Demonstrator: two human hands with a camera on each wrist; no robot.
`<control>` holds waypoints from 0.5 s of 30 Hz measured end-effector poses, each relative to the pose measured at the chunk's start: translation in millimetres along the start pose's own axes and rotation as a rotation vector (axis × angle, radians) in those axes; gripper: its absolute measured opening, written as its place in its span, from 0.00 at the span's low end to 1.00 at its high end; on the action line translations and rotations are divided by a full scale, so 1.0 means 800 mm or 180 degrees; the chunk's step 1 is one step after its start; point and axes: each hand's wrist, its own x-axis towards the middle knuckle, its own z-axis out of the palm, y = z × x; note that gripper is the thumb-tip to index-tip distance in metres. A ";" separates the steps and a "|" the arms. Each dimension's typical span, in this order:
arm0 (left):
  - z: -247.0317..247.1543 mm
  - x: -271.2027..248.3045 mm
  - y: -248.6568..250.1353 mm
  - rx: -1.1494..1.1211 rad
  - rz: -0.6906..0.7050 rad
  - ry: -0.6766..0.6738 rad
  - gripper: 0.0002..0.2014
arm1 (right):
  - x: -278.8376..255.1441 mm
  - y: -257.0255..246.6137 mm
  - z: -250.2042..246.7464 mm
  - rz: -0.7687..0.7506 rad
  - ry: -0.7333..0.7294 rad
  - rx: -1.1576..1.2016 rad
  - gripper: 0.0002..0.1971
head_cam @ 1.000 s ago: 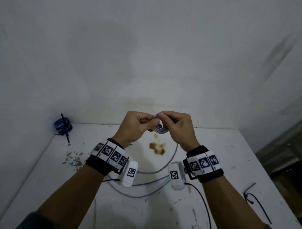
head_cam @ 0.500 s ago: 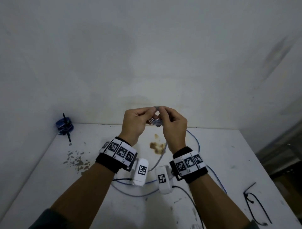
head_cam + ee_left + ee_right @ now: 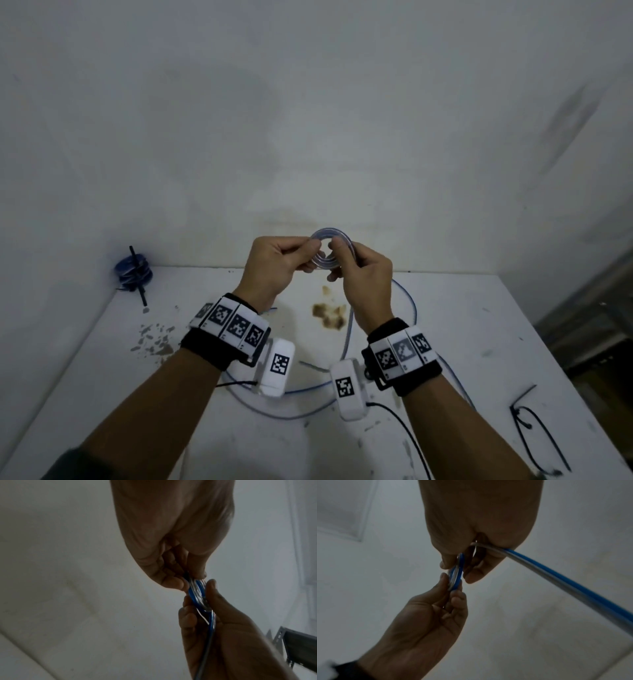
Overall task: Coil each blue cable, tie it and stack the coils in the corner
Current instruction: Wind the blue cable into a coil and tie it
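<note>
While left hand (image 3: 274, 263) & right hand (image 3: 364, 274) pinch the blue cable (image 3: 324, 251) coil above table (image 3: 513, 325), loops look maybe three.

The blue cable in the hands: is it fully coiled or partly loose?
Partly loose: the blue cable forms a small coil, but its tail lies on the table.

White table (image 3: 513, 325), stained brown and scuffed, set into a corner of dingy, marked white walls (image 3: 308, 120); lighting dim.

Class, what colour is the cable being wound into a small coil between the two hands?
Blue; the coil shows it best in the right wrist view.
</note>
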 end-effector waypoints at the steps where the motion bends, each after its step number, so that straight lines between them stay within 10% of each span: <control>1: 0.002 -0.002 -0.001 -0.0036 -0.0065 -0.0041 0.05 | 0.000 0.002 0.000 0.0022 0.0070 0.0008 0.12; 9: -0.017 0.006 0.014 0.0533 -0.0015 -0.0670 0.05 | 0.025 -0.018 -0.033 -0.0217 -0.1197 -0.0884 0.11; 15: 0.007 0.008 0.013 -0.0195 0.0153 0.0298 0.07 | 0.017 -0.006 -0.018 -0.0047 -0.0635 -0.0172 0.16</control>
